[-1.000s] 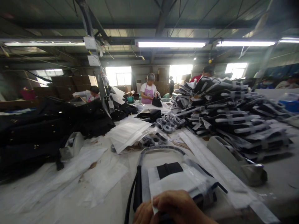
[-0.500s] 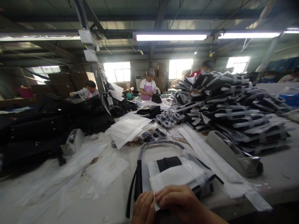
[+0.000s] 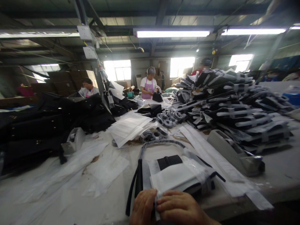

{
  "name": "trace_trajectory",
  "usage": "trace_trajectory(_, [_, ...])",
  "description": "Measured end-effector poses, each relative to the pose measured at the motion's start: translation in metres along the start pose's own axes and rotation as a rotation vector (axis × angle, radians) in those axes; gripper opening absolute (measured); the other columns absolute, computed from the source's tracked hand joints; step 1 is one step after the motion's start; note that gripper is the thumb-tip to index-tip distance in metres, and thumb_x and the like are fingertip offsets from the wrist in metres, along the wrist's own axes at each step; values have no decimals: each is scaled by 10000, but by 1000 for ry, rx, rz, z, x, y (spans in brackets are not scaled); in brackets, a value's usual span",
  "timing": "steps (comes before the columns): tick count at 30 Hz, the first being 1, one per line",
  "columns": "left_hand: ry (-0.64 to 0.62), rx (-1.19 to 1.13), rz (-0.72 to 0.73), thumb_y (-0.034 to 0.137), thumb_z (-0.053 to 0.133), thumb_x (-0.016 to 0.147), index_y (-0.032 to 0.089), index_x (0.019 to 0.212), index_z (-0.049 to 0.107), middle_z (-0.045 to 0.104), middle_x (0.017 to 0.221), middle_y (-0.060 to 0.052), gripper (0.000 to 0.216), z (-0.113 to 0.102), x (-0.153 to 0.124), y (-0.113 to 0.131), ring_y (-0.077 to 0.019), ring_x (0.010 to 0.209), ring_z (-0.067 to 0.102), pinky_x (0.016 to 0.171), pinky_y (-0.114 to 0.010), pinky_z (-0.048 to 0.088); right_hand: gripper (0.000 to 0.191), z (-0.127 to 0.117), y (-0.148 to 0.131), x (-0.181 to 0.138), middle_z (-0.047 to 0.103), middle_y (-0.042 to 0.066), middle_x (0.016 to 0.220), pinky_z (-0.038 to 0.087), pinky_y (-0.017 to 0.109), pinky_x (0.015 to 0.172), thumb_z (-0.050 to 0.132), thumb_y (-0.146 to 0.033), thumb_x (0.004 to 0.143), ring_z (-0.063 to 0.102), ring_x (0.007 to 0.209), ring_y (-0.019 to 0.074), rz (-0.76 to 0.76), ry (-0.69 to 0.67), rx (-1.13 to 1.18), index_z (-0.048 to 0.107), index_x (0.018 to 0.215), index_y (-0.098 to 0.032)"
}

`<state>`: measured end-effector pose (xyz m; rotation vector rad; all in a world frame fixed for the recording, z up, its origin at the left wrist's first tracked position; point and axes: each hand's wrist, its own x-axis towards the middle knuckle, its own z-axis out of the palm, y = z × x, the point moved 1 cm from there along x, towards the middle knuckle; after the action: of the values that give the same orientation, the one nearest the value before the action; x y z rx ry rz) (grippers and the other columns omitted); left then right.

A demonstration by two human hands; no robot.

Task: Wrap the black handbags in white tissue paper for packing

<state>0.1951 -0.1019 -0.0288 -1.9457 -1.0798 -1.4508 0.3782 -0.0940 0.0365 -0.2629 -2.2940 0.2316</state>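
A black bag (image 3: pixel 170 162) lies on the white table (image 3: pixel 112 203) in front of me, its front covered by white wrapping paper (image 3: pixel 174 177) and clear film. Its wrapped handle (image 3: pixel 161 144) arches away from me. My left hand (image 3: pixel 142 207) grips the near left edge of the bag, by its black strap (image 3: pixel 133 190). Beside it, my right hand (image 3: pixel 181 209) presses the near edge of the white paper, with the fingers pinching it against the bag. The two hands touch each other at the bottom of the view.
A grey tape dispenser (image 3: pixel 236 153) stands to the right, a second one (image 3: pixel 73 140) to the left. Behind are a tall heap of wrapped black bags (image 3: pixel 234 106), rolls of tape (image 3: pixel 168 120), white paper sheets (image 3: pixel 128 126) and dark bags (image 3: pixel 47 125). Other people (image 3: pixel 148 87) work farther back.
Both hands have shifted slightly along the bag's near edge and now meet on the paper. The view has dropped a little.
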Motion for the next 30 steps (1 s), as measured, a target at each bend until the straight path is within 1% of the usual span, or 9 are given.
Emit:
trace_trajectory(3, [-44,2,17,178,320,1007,172,1058,660,766,893,-45,344,-2,-1,1,-142,924,703,924,-274,521,141,3,1,-8,765,78,1076,413,270,1112,539,-157,989,643,1160,139,-84,-47,-114,637,1085,-124])
trace_trajectory(8, [-174,5,18,117,398,960,198,1018,667,745,988,-83,287,-10,1,-3,-159,979,694,860,-264,561,178,7,1,-14,773,58,1057,437,290,1098,504,-195,1006,668,1121,147,-84,-75,-120,664,1078,-170])
trace_trajectory(12, [-186,-49,133,125,417,946,163,1002,652,759,999,-79,245,-13,6,-5,-173,1053,678,938,-289,540,172,-4,-7,-9,775,42,1028,461,275,1075,506,-235,1008,688,1076,140,-62,-91,-88,653,1084,-187])
trace_trajectory(14, [-201,-62,133,141,440,947,155,1012,644,760,1018,-68,215,-14,8,-5,-173,1090,665,976,-289,518,188,-12,-11,-5,770,62,1008,486,270,1046,516,-292,1005,694,1052,147,2,-68,-77,630,1090,-169])
trace_trajectory(18, [-258,-70,75,97,413,944,169,1057,633,752,1055,-50,258,-15,11,-5,-157,1090,664,974,-286,518,167,-19,-14,4,744,77,1049,516,338,981,587,-232,957,690,1010,183,252,33,-235,598,1117,-187])
trace_trajectory(20, [-271,-69,76,185,422,975,167,1075,629,752,1048,-52,230,-15,11,-4,-167,1061,677,942,-295,539,206,-15,-12,8,731,74,1072,519,393,943,605,-278,947,673,1001,221,299,-1,-326,601,1138,-201])
trace_trajectory(23, [-278,-66,80,370,479,975,163,1103,621,752,1043,-59,282,-15,10,-4,-189,1032,690,911,-312,563,206,-6,-6,13,721,61,1020,523,388,852,472,-310,1011,648,945,227,288,-41,-367,621,1095,-195])
trace_trajectory(25, [-304,-67,67,409,492,964,169,1139,607,747,1056,-61,318,-16,11,-5,-196,1030,692,902,-320,574,249,-4,-2,14,713,55,987,511,369,829,397,-283,1035,630,910,213,257,-53,-400,624,1055,-183])
trace_trajectory(30, [-468,-132,-8,488,608,871,163,1257,522,713,1125,-100,512,-26,22,-3,-220,1043,688,875,-318,599,276,-3,6,14,684,69,963,493,356,806,363,-256,1038,594,860,208,174,-189,-481,614,1044,-143])
